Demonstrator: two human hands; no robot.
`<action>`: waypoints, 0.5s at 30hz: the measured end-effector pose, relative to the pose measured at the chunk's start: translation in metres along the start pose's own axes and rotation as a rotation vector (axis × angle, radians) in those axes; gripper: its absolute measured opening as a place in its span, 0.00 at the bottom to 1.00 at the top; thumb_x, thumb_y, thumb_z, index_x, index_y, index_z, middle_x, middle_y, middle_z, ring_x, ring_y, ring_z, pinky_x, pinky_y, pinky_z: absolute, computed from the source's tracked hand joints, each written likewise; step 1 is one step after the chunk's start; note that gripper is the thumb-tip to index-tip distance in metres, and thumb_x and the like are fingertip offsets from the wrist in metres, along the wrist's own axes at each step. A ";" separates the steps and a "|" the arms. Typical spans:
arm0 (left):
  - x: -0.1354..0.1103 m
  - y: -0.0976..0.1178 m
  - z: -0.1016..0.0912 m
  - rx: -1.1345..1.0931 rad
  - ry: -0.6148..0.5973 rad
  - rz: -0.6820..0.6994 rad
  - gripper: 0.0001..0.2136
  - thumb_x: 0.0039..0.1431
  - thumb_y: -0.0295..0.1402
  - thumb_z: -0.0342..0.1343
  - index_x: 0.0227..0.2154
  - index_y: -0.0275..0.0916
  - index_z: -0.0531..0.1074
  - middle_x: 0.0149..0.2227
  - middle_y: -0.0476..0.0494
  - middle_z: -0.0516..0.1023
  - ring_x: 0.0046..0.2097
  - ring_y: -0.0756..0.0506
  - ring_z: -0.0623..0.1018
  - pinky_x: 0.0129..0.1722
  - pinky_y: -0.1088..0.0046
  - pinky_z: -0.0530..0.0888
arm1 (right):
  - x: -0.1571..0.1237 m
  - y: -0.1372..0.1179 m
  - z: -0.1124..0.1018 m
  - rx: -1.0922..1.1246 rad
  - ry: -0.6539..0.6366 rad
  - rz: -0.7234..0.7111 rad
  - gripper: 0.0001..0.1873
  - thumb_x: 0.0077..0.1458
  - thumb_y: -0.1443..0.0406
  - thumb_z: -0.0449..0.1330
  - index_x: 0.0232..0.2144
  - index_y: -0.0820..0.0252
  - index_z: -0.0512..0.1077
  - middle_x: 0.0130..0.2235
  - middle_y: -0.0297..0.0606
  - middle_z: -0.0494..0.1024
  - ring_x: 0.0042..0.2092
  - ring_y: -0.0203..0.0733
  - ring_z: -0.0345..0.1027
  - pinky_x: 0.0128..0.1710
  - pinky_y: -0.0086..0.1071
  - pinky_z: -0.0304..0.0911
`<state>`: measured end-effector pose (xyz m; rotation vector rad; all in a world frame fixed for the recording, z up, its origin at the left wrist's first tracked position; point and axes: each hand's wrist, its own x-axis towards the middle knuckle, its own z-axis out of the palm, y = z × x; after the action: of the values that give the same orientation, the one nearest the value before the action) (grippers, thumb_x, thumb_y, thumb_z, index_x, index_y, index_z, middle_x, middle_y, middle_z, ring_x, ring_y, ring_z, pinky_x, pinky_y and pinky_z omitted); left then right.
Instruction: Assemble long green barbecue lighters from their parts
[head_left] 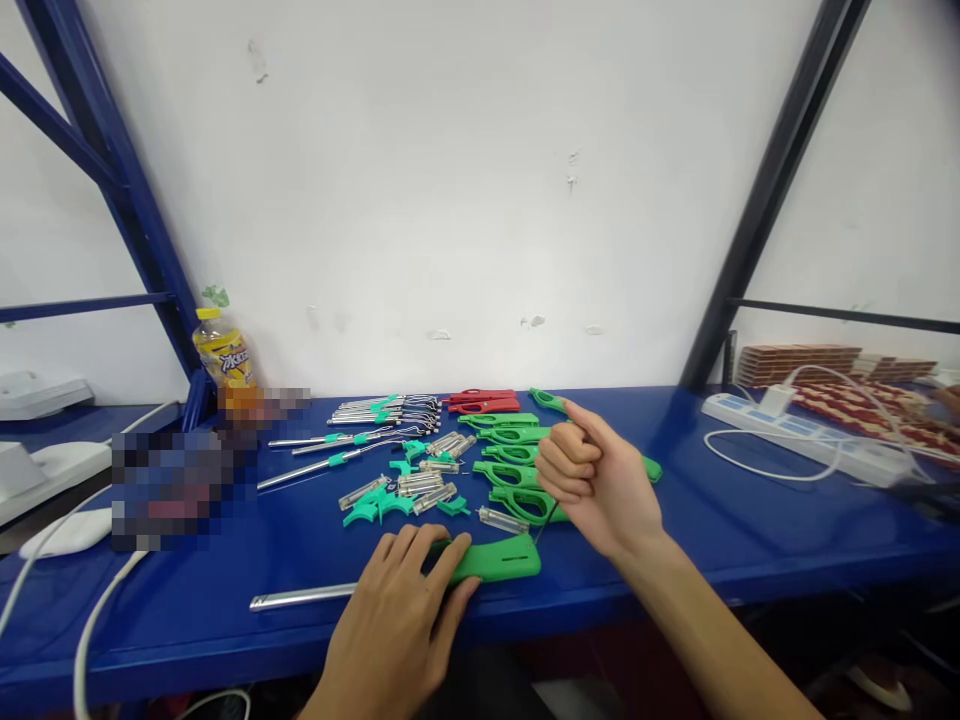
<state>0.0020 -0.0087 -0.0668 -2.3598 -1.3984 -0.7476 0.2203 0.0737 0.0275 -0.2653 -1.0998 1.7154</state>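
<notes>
My left hand [397, 610] rests on a long lighter [495, 560] at the near edge of the blue bench [750, 530], its fingers laid over the green handle; the metal tube [300, 598] sticks out to the left. My right hand [592, 475] hovers just right of the handle, fingers curled into a loose fist, and a thin dark wire or tool [546, 520] shows below them. Behind lie green handle shells [510, 460], red shells [484, 402], teal triggers [371, 508], small clear metal parts [427, 485] and several metal tubes [360, 440].
A yellow-capped bottle [221, 350] stands at the back left beside a blue shelf post [127, 200]. A white power strip [817, 440] with cables lies at right, with patterned boxes [799, 362] behind it. White cables [90, 620] hang over the left edge.
</notes>
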 end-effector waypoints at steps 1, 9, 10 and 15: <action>0.000 0.000 0.000 0.000 -0.001 0.001 0.15 0.73 0.34 0.52 0.59 0.42 0.72 0.48 0.39 0.79 0.46 0.36 0.79 0.45 0.50 0.79 | 0.000 -0.001 0.001 0.001 -0.002 -0.006 0.36 0.63 0.55 0.65 0.16 0.54 0.44 0.17 0.22 0.44 0.19 0.28 0.33 0.17 0.28 0.35; -0.003 -0.001 0.004 -0.004 -0.001 -0.012 0.15 0.73 0.34 0.53 0.59 0.44 0.72 0.49 0.40 0.79 0.47 0.35 0.79 0.48 0.46 0.78 | 0.001 0.008 0.009 -0.055 0.000 -0.007 0.35 0.62 0.54 0.65 0.16 0.55 0.46 0.18 0.22 0.45 0.20 0.29 0.33 0.18 0.29 0.34; -0.003 -0.001 0.004 -0.004 -0.004 -0.014 0.15 0.73 0.34 0.53 0.59 0.44 0.72 0.49 0.40 0.79 0.47 0.35 0.79 0.49 0.46 0.78 | 0.001 0.008 0.009 -0.057 -0.002 -0.005 0.35 0.62 0.54 0.65 0.16 0.55 0.46 0.18 0.22 0.45 0.20 0.29 0.33 0.18 0.29 0.34; -0.003 0.000 0.003 -0.013 -0.023 -0.026 0.15 0.73 0.34 0.52 0.59 0.44 0.72 0.50 0.40 0.79 0.48 0.35 0.79 0.49 0.47 0.78 | -0.003 0.006 0.008 -0.039 -0.013 -0.031 0.34 0.64 0.55 0.63 0.16 0.55 0.47 0.18 0.23 0.45 0.20 0.30 0.33 0.18 0.29 0.35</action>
<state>0.0013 -0.0092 -0.0706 -2.3714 -1.4403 -0.7410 0.2126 0.0670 0.0265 -0.2604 -1.1426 1.6713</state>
